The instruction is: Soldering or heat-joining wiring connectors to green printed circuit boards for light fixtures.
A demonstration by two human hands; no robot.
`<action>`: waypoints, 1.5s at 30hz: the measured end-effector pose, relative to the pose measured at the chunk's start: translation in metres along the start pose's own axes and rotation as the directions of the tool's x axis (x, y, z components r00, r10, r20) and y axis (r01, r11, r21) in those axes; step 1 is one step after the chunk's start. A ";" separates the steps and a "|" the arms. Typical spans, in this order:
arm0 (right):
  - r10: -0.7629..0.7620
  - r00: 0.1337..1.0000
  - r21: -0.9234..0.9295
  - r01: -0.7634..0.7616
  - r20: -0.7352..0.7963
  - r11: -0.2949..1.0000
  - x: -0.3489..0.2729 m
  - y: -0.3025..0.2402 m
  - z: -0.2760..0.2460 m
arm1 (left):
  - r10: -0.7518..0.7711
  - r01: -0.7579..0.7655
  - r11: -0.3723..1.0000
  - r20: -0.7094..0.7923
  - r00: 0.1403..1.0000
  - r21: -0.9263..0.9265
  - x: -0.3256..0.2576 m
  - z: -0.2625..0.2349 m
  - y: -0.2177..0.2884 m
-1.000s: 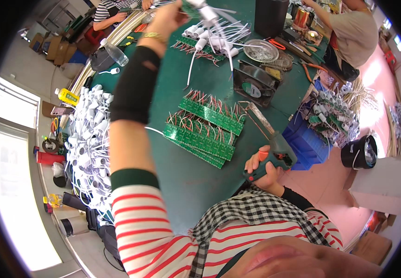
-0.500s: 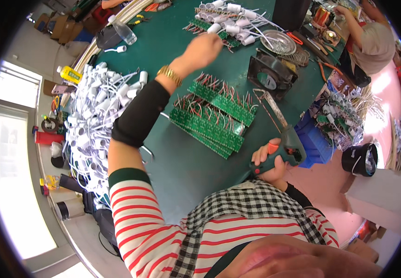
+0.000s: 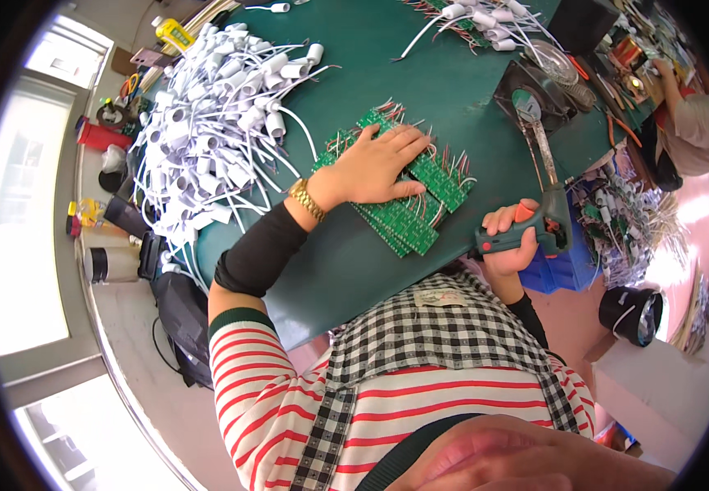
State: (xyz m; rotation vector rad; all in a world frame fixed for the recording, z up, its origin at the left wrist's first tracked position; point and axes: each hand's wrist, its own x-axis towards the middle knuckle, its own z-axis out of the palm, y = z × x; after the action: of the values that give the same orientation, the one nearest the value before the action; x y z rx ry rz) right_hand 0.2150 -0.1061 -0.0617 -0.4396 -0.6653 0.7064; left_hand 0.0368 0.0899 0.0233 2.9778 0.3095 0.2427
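At left, white sockets (image 3: 207, 131) heap so thickly that single ones are hard to make out. The left hand (image 3: 375, 168) lies open, palm down, fingers extended across green circuit boards (image 3: 404, 225) on the green table (image 3: 354, 82) — its palm hides part of them. Farther back, more sockets (image 3: 498, 18) are cut off by the top edge. The right hand (image 3: 510, 250) is curled around the handle of a gun-shaped tool (image 3: 555, 217) — its tip blurs against the black fan (image 3: 526, 100). A blue bin (image 3: 547, 277) behind is partly hidden.
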 end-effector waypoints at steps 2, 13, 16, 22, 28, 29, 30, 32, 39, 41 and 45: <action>0.006 1.000 0.010 -0.006 0.000 1.000 0.002 -0.001 -0.001 | -0.013 0.008 0.998 -0.081 0.997 -0.062 -0.008 -0.003 0.006; 0.005 0.998 -0.001 -0.005 0.068 1.000 0.009 0.004 -0.013 | -0.036 0.032 0.999 -0.378 0.925 -0.018 0.050 0.028 -0.005; -0.001 0.999 0.010 0.000 0.052 1.000 0.009 0.006 -0.016 | 0.031 -0.051 0.993 -0.171 0.985 -0.110 0.030 0.012 -0.012; 0.028 0.999 -0.005 -0.027 0.028 1.000 0.008 0.003 -0.016 | -0.017 0.033 0.997 -0.240 0.971 0.064 -0.030 -0.004 0.017; 0.027 0.998 -0.019 -0.026 0.060 0.999 0.011 0.002 -0.019 | -0.008 -0.006 0.994 -0.120 0.993 -0.111 -0.044 0.005 0.026; 0.043 0.997 -0.010 -0.042 0.068 0.999 0.013 0.002 -0.019 | 0.000 -0.014 0.996 -0.153 0.988 -0.087 -0.036 0.007 0.025; 0.042 0.997 0.011 -0.043 0.069 0.999 0.013 0.002 -0.021 | -0.021 0.011 0.997 -0.144 0.989 -0.073 -0.032 0.011 0.027; 0.033 0.998 0.007 -0.033 0.056 0.999 0.012 0.002 -0.021 | -0.027 0.031 0.999 -0.176 0.984 0.018 -0.027 0.021 0.030; 0.043 0.992 -0.022 -0.040 0.116 0.999 0.014 0.004 -0.023 | -0.006 -0.001 1.000 -0.307 0.952 -0.023 -0.041 0.042 0.029; 0.040 0.992 -0.030 -0.037 0.123 0.999 0.013 0.002 -0.026 | -0.069 0.053 0.997 -0.312 0.948 -0.057 -0.046 0.044 0.031; 0.040 0.992 -0.036 -0.036 0.118 0.999 0.015 0.002 -0.032 | -0.111 0.105 0.994 -0.258 0.960 -0.034 -0.038 0.035 0.033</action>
State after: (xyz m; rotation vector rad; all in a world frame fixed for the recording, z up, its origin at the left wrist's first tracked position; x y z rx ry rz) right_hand 0.2447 -0.0986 -0.0790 -0.4445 -0.7836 0.7629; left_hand 0.0129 0.0459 -0.0115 2.8964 0.4933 0.6222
